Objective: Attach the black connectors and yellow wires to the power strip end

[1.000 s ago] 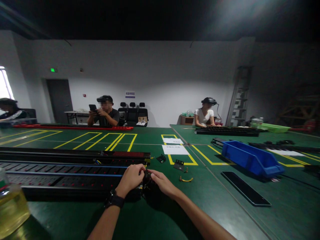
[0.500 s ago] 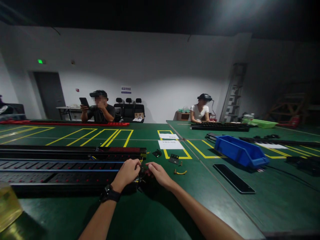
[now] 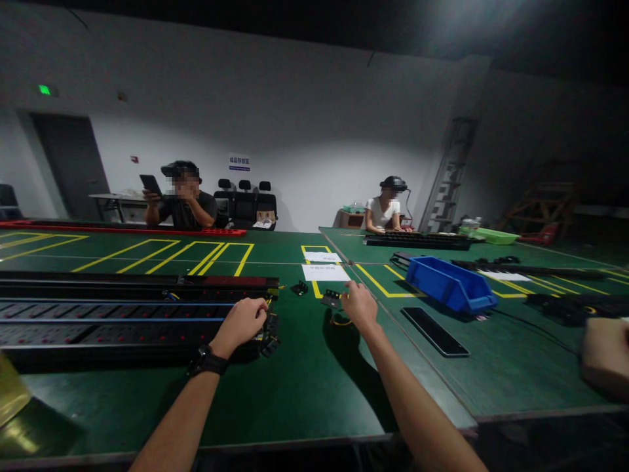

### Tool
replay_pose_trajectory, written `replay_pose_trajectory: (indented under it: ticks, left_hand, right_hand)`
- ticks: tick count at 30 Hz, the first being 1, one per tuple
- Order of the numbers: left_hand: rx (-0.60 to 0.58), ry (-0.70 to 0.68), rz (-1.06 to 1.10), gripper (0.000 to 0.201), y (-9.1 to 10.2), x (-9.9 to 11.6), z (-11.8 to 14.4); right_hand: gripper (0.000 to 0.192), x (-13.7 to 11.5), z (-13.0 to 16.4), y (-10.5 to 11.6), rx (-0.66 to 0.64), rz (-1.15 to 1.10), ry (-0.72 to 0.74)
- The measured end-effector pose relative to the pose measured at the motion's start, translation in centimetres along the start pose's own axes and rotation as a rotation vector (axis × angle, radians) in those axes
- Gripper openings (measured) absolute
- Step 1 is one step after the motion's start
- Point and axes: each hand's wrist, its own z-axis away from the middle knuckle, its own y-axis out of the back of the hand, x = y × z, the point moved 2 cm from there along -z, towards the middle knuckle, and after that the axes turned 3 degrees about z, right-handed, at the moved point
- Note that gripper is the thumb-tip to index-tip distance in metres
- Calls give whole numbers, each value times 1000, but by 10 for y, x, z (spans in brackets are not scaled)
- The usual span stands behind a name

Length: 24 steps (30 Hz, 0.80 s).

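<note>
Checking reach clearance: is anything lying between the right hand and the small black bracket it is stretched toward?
Nothing visible does. The right hand is just beside the small black bracket, with only bare green table between them. A yellow wire loop lies under the hand.

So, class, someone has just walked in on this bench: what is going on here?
A person sits at a green table. Their left hand rests on the end of a long black power strip, by its loose wiring. Their right hand reaches out over a small yellow wire loop, next to a black bracket; whether it grips anything cannot be seen. A blue bin stands further right. Two other people sit at the far side.
</note>
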Motion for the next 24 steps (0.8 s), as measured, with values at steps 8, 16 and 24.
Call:
replay_pose_trajectory:
  ticks: [8,16,24]
  left_hand:
    - [4,-5,-5,27,1,1,-1]
    - [3,-2,-9,27,2,2,0]
    - [5,7,-11,25,4,6,2]
  right_hand:
    - [27,11,-3,-18,-246,64,25]
    - [27,-5,-3,-15,-115,-183,58]
    - [15,-34,15,-29,-140,-402,332]
